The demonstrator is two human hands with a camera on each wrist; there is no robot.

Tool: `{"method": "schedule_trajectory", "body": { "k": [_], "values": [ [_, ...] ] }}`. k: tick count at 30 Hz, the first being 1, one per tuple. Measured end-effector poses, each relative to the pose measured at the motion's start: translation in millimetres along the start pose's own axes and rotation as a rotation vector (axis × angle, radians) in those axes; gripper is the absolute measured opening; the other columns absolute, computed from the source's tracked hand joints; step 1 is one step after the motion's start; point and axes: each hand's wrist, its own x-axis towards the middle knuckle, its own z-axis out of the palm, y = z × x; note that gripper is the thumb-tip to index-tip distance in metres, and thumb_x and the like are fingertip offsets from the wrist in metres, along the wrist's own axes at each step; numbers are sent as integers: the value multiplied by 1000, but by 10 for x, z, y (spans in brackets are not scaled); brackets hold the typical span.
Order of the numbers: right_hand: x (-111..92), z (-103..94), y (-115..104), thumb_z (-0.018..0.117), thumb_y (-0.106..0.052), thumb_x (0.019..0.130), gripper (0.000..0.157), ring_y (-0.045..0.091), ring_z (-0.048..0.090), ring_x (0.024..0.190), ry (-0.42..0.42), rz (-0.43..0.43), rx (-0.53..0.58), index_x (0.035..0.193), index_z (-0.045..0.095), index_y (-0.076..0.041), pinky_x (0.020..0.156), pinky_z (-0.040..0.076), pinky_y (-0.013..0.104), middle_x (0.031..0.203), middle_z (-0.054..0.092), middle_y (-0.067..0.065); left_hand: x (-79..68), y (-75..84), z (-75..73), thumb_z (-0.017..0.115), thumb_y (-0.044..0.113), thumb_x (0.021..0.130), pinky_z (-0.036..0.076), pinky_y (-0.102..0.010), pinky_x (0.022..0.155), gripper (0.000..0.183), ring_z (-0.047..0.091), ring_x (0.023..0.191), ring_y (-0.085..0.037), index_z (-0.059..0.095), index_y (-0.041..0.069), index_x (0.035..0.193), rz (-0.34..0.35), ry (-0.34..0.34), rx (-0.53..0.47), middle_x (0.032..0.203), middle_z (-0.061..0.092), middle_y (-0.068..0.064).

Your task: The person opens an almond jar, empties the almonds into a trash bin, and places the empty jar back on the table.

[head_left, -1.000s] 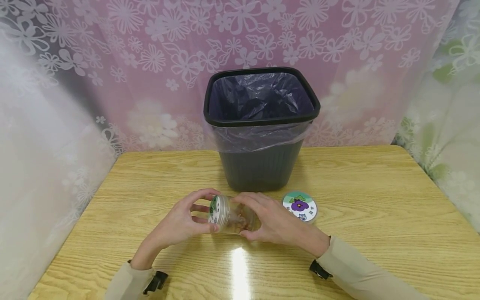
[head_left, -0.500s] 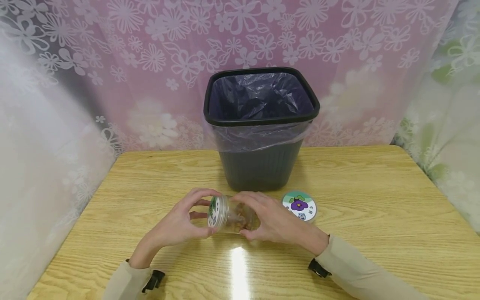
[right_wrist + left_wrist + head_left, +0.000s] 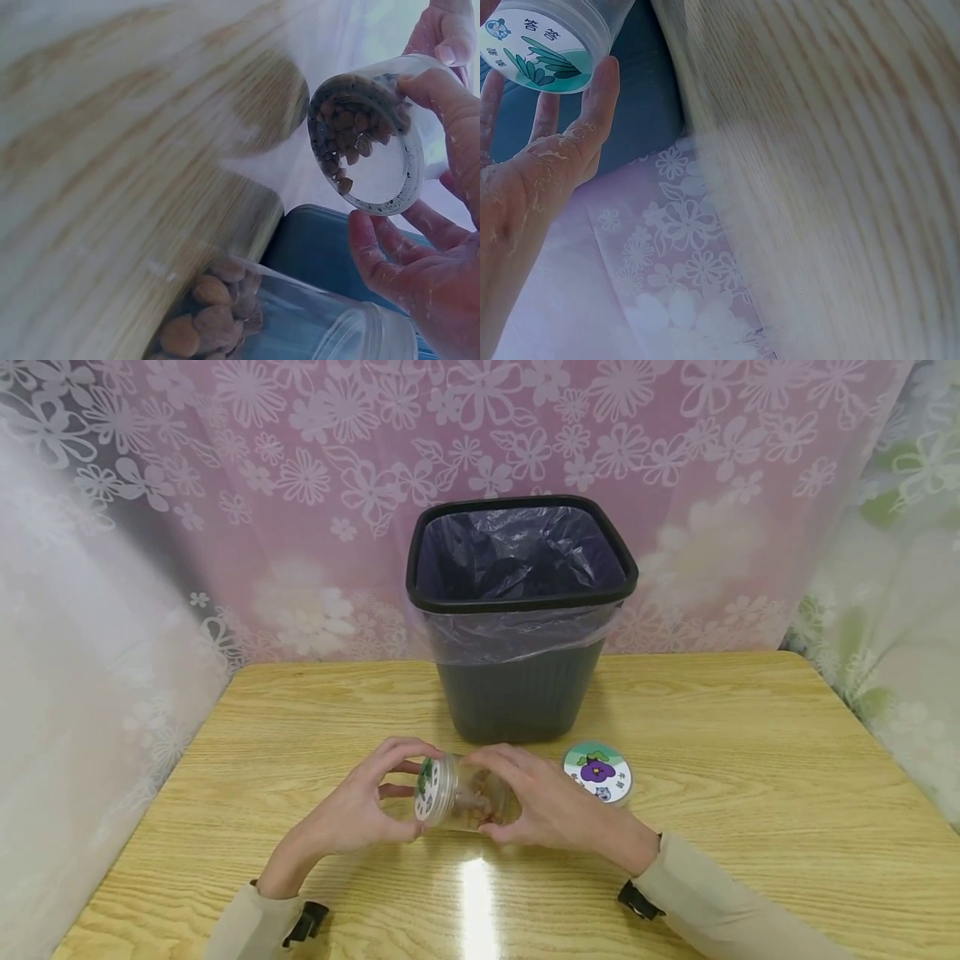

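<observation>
A clear plastic jar (image 3: 477, 797) with small brown pieces inside is held tilted on its side between both hands, over the table. My left hand (image 3: 352, 802) has its thumb and fingers curled around the edge of the screw lid (image 3: 536, 45), which bears a white and green label. At the other end, my right hand (image 3: 551, 797) grips the jar body near its base, the thumb below and the fingers over the top. In the right wrist view the jar's clear base (image 3: 375, 169) shows, with the brown pieces gathered to one side.
A second clear jar (image 3: 281, 300) with larger brown rounded pieces stands just right of my right hand, its lid (image 3: 598, 772) printed with a purple picture. Behind the hands stands a dark bin (image 3: 517, 702) lined with a thin bag. Floral curtains surround the wooden table (image 3: 300, 718).
The lid's label has turned slightly and shows more fully, and the left fingers have shifted a little at its rim. The right hand keeps its grip on the jar body.
</observation>
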Motion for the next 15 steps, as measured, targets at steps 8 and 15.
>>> {"method": "schedule_trajectory", "body": {
  "k": [8, 15],
  "values": [
    [-40, 31, 2, 87, -29, 80, 67, 16, 64, 118, 31, -32, 12, 138, 56, -15, 96, 59, 33, 138, 57, 3, -3, 6, 2, 84, 5, 77, 55, -41, 100, 79, 54, 128, -32, 53, 35, 142, -15, -1, -4, 148, 43, 1],
    [-71, 41, 10, 87, -31, 80, 66, 19, 63, 122, 66, -73, -66, 137, 59, -15, 99, 57, 36, 137, 59, 4, -7, -35, -12, 84, 5, 78, 55, -45, 100, 79, 53, 130, -35, 51, 35, 143, -18, -3, -47, 150, 42, 0]
  ]
}}
